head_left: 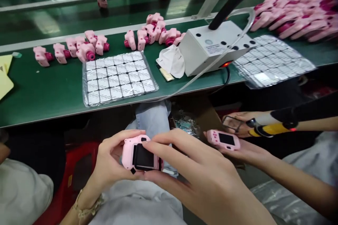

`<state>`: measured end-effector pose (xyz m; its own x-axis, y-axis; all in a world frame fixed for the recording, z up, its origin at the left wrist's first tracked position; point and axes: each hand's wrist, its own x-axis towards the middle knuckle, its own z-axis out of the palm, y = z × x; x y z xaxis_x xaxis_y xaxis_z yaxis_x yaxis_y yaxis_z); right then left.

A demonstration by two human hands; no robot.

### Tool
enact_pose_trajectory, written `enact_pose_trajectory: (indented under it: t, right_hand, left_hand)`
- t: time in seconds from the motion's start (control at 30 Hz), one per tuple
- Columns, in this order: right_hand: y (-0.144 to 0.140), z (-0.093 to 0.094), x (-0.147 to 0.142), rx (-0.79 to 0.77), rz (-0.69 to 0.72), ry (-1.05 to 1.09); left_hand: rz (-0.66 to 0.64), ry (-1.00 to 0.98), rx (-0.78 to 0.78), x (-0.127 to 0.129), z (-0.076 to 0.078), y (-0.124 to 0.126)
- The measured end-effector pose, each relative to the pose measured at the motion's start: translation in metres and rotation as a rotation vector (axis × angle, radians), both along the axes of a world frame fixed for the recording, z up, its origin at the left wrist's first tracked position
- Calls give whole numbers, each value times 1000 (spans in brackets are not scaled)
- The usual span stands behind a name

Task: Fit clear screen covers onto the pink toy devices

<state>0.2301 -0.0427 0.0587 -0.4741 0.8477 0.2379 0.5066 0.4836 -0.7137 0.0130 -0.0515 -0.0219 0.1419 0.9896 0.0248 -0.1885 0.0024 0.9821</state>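
Observation:
I hold a small pink toy camera (139, 155) over my lap, its black screen facing up. My left hand (111, 163) grips its left side, thumb on top. My right hand (195, 175) pinches its right edge, with a finger lying across the top of the screen. To my right a co-worker's hand (245, 151) holds another pink camera (223, 139), and that person's other hand grips a yellow and black tool (269, 129).
The green bench (47, 91) carries a clear tray of small white squares (117, 77), a second tray (271, 59), a white machine box (211, 47) with a black hose, white cloth (172, 60) and several pink cameras (87, 47). A red stool (71, 179) stands below left.

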Motion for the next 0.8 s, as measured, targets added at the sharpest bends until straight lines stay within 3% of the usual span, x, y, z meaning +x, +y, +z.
enact_pose_trajectory:
  t: [0.17, 0.33, 0.47, 0.67, 0.73, 0.8]
  right_hand:
    - [7, 6, -19, -37, 101, -96]
    - [13, 8, -32, -56, 130, -57]
    - [19, -10, -48, -161, 141, 88]
    - [23, -46, -85, -516, 16, 363]
    - [42, -52, -85, -470, 46, 384]
    - [79, -51, -73, -256, -78, 301]
  left_hand:
    - [40, 37, 94, -16, -2, -5]
    - [54, 75, 80, -30, -2, -7]
    - [75, -1, 97, -39, -5, -6]
    - [200, -38, -4, -53, -28, -11]
    - [263, -2, -59, -58, -37, -16]
    - [318, 26, -134, -63, -44, -19]
